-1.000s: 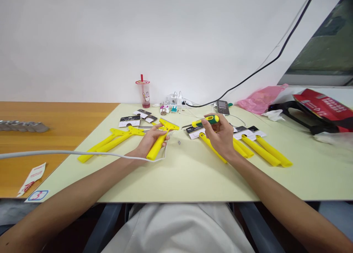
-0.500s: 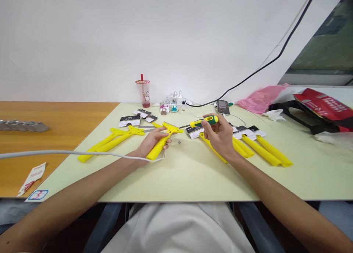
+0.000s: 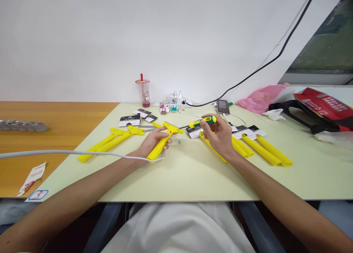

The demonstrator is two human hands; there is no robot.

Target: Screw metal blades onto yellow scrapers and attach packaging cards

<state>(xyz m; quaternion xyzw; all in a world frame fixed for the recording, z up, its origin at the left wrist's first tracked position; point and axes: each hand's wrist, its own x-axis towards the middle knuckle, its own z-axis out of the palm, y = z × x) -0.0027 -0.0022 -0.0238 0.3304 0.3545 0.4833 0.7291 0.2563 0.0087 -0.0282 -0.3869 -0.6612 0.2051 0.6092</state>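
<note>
My left hand (image 3: 153, 142) is closed around a yellow scraper (image 3: 159, 147), its wide head pointing up and to the right. In my right hand (image 3: 220, 137) is a green and yellow screwdriver (image 3: 203, 121), whose shaft points left to the scraper's head; whether the tip touches it is too small to tell. Small screws (image 3: 179, 142) lie on the table just below the head. Two yellow scrapers (image 3: 114, 141) rest left of my left hand. Several yellow handles (image 3: 261, 150) with black and white cards lie around and right of my right hand.
A pink cup with a straw (image 3: 145, 95) stands near the wall. Behind the hands are a power strip (image 3: 173, 99) with cables and a dark device (image 3: 223, 107). A pink bag (image 3: 259, 98) and red package (image 3: 325, 108) lie right. A grey cable (image 3: 82, 152) crosses my left forearm.
My right hand and the screwdriver have shifted very slightly left, and the screwdriver's handle has turned a little. My left hand and the scraper are almost unmoved.
</note>
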